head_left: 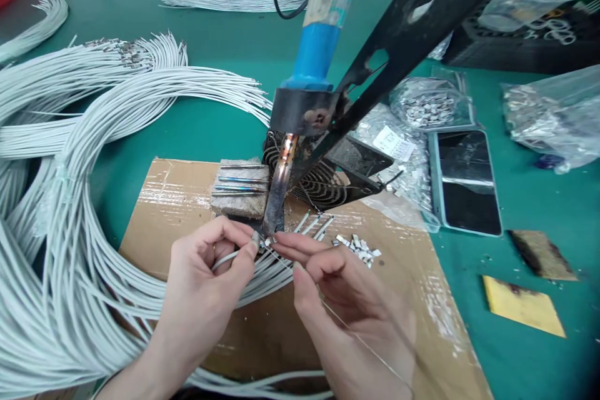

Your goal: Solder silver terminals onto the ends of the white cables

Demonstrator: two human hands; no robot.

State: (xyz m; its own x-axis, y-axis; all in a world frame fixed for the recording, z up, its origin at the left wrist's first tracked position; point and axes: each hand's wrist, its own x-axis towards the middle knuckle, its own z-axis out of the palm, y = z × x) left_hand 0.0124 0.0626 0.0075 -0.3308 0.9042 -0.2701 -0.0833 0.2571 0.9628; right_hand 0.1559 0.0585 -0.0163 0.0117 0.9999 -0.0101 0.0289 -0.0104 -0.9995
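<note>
Between the thumb and forefinger of my left hand (201, 290) is the end of a white cable (225, 260). A small shiny metal piece (269, 242) sits at that end, right under the tip of the blue soldering iron (276, 203); whether they touch I cannot tell. My right hand (349, 300) pinches a thin solder wire (359, 339) whose far end reaches the metal piece. Below both hands, a bundle of white cables (267, 278) lies on the cardboard (422, 312). Several small metal clips (359, 249) are scattered right of the cable ends.
A black metal bracket (398, 31) holds the iron over a coiled stand (319, 184). Beside it is a grey block (241, 203) with metal rods. Large cable coils (60, 212) cover the left. A phone (469, 187), bags of metal parts (429, 103) and a yellow sponge (524, 306) lie right.
</note>
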